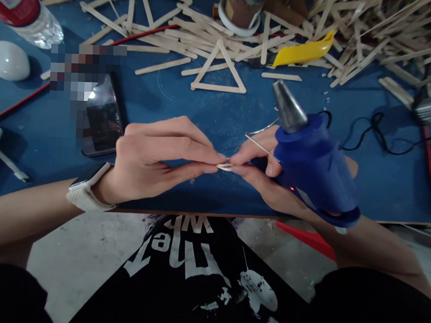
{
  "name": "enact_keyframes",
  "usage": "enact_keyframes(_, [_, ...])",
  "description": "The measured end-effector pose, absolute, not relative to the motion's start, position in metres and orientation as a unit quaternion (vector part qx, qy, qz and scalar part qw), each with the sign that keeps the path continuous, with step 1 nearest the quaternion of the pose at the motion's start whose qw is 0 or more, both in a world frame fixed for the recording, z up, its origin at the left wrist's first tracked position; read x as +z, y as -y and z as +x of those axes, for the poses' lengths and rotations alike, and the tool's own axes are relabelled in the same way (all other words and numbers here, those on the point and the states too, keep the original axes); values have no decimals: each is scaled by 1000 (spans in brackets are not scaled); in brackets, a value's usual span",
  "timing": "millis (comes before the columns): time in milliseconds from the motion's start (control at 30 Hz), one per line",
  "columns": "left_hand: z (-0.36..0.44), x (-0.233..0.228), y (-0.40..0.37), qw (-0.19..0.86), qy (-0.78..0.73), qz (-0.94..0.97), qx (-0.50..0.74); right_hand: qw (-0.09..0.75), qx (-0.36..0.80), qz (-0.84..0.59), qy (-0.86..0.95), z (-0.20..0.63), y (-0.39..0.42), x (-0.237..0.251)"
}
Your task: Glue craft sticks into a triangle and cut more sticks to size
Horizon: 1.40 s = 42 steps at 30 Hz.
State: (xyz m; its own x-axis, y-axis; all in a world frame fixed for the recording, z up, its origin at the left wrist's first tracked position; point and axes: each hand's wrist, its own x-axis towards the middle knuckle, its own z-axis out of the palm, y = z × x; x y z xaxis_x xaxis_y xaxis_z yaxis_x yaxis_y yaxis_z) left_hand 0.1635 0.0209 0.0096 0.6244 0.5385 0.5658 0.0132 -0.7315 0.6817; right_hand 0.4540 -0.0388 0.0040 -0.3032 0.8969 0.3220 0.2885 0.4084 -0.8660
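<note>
Craft stick (224, 167) pinched between left hand (166, 155) and right hand (260, 156) above the blue bench (154, 103)

At far left, a red-labelled plastic bottle (31, 16) lies near a white computer mouse (10, 61), with a white cable (11, 164) closer in. A dark smartphone (104, 120) sits just beyond the left hand, whose wrist wears a watch with a pale woven band (89, 192). The left grip is closed to a fingertip pinch, thumb below and fingers above, on one end of the stick.

That stick is mid-view, near the bench's front edge, seen nearly end-on; its length cannot be told. Farther back lies a triangle of craft sticks (218, 88).

The right grip pinches the stick's other end, thumb and forefinger nearly meeting. The same hand carries a blue glue gun (314, 160), metal nozzle pointing away, small red light lit; its handle is mostly hidden. Beyond it lies a yellow utility knife (304, 49). At far right, a loose heap of craft sticks (364, 42) spreads behind a tangled black cord (375, 129).
</note>
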Motion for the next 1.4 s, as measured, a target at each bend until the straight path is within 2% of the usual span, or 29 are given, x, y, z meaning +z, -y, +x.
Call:
enact_keyframes(100, [162,9,-24,309,-147,846,410,408,364,-386,743,459,40,0])
enact_keyframes(200, [161,9,-25,292,-147,852,410,461,398,-405,682,456,50,-1])
enact_keyframes(333, [162,10,-23,284,-153,855,406,451,437,-414,659,451,58,1])
enact_keyframes(600, [163,9,-23,281,-139,858,407,460,313,-419,717,447,62,11])
enact_keyframes(733, [163,7,-25,275,-118,859,416,427,318,-456,713,446,67,13])
enact_keyframes(933, [167,3,-24,276,-124,846,438,459,344,-408,710,448,60,5])
enact_keyframes(1100, [174,-1,-24,265,-116,840,459,396,335,-458,722,449,62,16])
enact_keyframes(1233, [178,-5,-27,255,-75,831,489,400,323,-456,726,445,65,27])
enact_keyframes(1400, [176,-4,-24,249,-108,841,468,483,355,-376,706,442,60,7])
